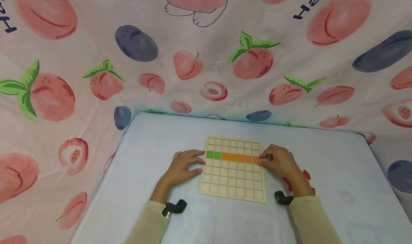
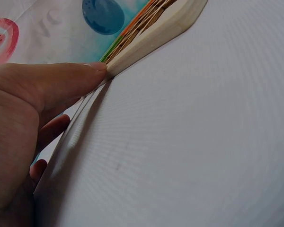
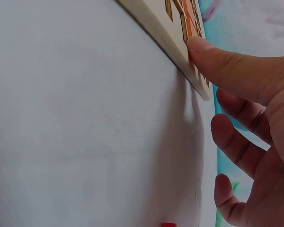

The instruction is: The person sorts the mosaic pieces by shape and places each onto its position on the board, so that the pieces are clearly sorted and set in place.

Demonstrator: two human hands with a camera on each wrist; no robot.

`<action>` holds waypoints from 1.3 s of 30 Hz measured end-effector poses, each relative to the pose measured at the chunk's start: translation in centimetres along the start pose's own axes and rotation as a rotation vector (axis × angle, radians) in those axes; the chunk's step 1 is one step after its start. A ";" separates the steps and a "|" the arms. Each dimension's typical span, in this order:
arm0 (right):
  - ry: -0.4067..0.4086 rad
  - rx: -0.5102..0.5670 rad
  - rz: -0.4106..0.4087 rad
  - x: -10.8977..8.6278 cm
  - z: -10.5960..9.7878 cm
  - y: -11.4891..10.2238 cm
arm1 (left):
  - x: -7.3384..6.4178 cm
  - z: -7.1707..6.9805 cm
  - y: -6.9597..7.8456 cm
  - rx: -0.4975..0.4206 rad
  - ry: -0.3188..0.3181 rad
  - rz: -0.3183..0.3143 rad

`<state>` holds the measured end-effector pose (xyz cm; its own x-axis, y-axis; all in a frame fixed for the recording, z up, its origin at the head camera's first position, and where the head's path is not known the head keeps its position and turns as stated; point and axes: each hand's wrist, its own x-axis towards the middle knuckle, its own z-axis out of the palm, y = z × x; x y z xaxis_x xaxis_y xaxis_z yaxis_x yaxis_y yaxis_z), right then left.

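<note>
A square wooden grid board (image 1: 231,195) lies flat on the table. Across one of its rows run two green tiles (image 1: 214,154) and several orange tiles (image 1: 237,157), from left to right. At the board's left edge, my left hand (image 1: 185,167) rests its outstretched fingers; the left wrist view shows the thumb (image 2: 80,78) touching the wooden rim. My right hand (image 1: 279,160) is at the opposite edge, thumb and forefinger pinching the orange tile (image 1: 256,160) at the row's right end. In the right wrist view its other fingers (image 3: 236,146) are bent off the board.
Several red pieces (image 1: 306,174) lie on the white table (image 1: 341,172) beside and partly under my right forearm. Dark wrist cameras (image 1: 175,207) stick out from both wrists. A fruit-printed cloth (image 1: 193,40) hangs behind the table and at its left.
</note>
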<state>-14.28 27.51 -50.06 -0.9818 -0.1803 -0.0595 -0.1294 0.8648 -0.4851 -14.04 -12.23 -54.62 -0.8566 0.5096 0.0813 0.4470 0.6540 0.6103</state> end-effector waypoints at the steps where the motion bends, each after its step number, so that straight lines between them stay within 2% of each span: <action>1: 0.000 0.000 -0.001 0.0 0.0 0.1 | 0.0 0.0 0.0 0.000 0.000 0.000; 9: 0.026 -0.005 0.008 -1.1 -0.7 1.5 | 0.0 0.1 0.0 -0.005 -0.002 -0.002; 16: 0.046 -0.007 0.102 -3.7 -2.9 4.0 | -0.1 0.0 0.2 -0.012 -0.002 -0.004; 21: 0.035 -0.035 0.125 -5.5 -4.3 6.2 | -0.1 0.1 0.1 -0.008 -0.005 -0.006; 28: -0.006 -0.056 0.151 -7.2 -5.2 9.1 | -0.1 0.2 0.0 -0.012 0.000 -0.008; 33: -0.026 -0.089 0.165 -8.0 -5.6 10.0 | -0.2 0.1 0.0 -0.011 0.010 0.000; 39: -0.028 -0.079 0.195 -8.5 -5.5 10.4 | -0.2 0.0 0.2 -0.013 0.015 0.006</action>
<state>-8.02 40.57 -49.82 -0.9852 -0.0181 -0.1704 0.0510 0.9183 -0.3926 -13.79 -12.26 -54.50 -0.8579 0.5046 0.0968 0.4485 0.6436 0.6202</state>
